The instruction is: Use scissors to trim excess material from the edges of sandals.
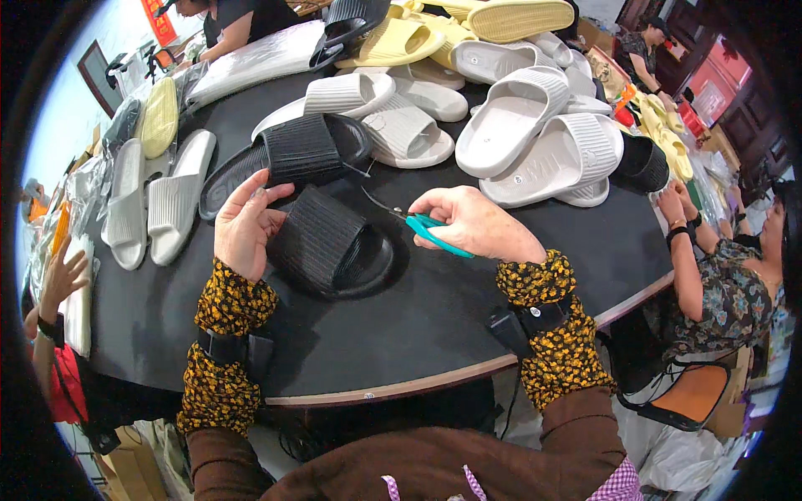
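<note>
My left hand (249, 224) is closed at the left edge of a black ribbed slide sandal (322, 234), tilted over the table; the grip is partly hidden. Teal-handled scissors (436, 234) are in my right hand (480, 224), their thin blades pointing left toward the black pair. Just beyond lies the other black slide sandal (302, 149), with a thin thread-like piece at its toe end. To the left stand two light grey slides (180, 196).
White slides (522, 117) and yellow slides (393, 42) are heaped at the back of the black table (351, 351). Clear plastic sleeves (259, 63) lie at the far left. Co-workers sit around the table; one (718, 259) is at the right. An orange-seated chair (689, 392) stands at lower right.
</note>
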